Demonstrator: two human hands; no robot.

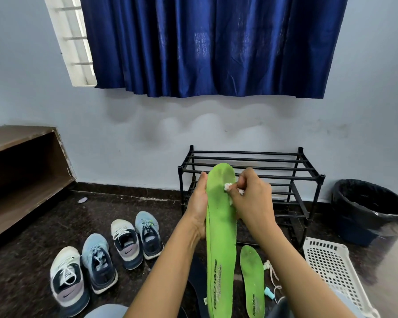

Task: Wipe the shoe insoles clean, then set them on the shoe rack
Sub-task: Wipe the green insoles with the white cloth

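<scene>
The right hand has its fingers curled, pinching a small white wad and pressing it against the upper part of a green insole, near its right edge. The left hand grasps that insole from the left side and props it up lengthwise, toe end uppermost, in front of the black shoe rack, whose bars carry nothing. A second green insole lies flat on the dark floor just right of the held one, below the right forearm. Further left, four sneakers stand side by side on the floor. To the right sit a white perforated basket and, beyond it, a bin with a black liner by the wall.
</scene>
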